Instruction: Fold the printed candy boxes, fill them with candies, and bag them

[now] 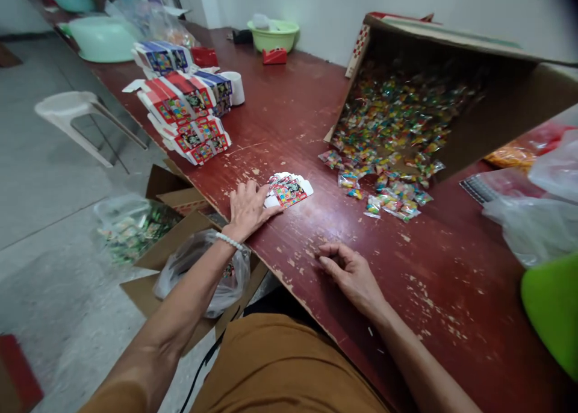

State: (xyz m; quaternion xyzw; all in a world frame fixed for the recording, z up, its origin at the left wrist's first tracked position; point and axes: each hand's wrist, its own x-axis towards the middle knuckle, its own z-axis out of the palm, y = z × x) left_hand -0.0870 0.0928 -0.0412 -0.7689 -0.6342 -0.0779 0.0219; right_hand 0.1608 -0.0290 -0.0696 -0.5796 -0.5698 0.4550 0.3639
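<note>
My left grip (pixel 248 211) lies open, fingertips on a flat printed carton (pixel 291 190). My right grip (pixel 352 274) rests half-curled, empty, on the tabletop (pixel 451 292).

A worn red-brown wooden table (pixel 289 118) carries a large brown cardboard box (pixel 497 100) tipped on its side, with small colourful wrapped sweets (pixel 388 124) spilling out. Farther left sits a stack of printed red-and-blue paper cartons (pixel 189 109), just beside a white tape roll (pixel 235 86). A lime-green plastic bowl (pixel 273 37) stands near the wall.
</note>
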